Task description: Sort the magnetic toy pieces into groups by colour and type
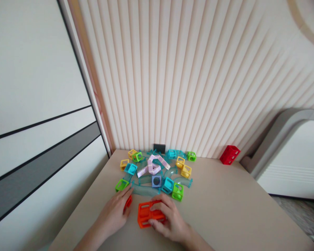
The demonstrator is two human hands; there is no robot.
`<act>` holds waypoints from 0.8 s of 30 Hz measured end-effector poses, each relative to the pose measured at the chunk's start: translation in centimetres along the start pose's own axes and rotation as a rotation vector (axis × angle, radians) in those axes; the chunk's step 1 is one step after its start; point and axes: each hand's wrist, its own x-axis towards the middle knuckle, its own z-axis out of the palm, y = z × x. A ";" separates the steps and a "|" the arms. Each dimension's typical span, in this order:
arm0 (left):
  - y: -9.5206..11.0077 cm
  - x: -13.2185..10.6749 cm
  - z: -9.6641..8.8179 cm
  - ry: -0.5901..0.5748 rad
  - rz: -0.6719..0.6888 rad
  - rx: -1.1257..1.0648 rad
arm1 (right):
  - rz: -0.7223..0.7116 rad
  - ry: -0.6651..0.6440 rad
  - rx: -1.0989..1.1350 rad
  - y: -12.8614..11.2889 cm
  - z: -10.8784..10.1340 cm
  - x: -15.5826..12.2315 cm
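My right hand point(170, 216) grips a pair of joined orange-red open-frame cube blocks point(144, 214) from the right, thumb in front and fingers over the top. To the left, my left hand point(116, 211) closes round another red cube block point(127, 203), mostly hidden by the fingers. Just beyond that hand lies a green cube block point(121, 185). A long clear teal track piece point(146, 190) stretches across behind both hands. Close by are a blue-violet cube with a round hole point(156, 181), a teal cube point(167, 185) and a green cube point(177, 192).
Several yellow, teal and green cubes and curved clear tracks point(183, 181) crowd the table point(211, 209) toward the ribbed wall point(157, 76). A lilac folded strip point(154, 165) rests among them. A red block point(229, 155) stands at the back right. A white cabinet point(42, 122) borders the left.
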 end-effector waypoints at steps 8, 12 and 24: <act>0.9 0.2 -2.5 -0.213 -0.005 0.035 | 0.017 -0.001 -0.005 0.3 0.3 -0.1; 0.9 0.0 -3.0 -0.316 0.000 -0.030 | 0.000 0.035 -0.017 0.5 0.5 -0.2; 0.9 -2.3 -1.1 -0.194 -0.022 -0.017 | 0.024 0.010 -0.005 0.4 0.3 0.0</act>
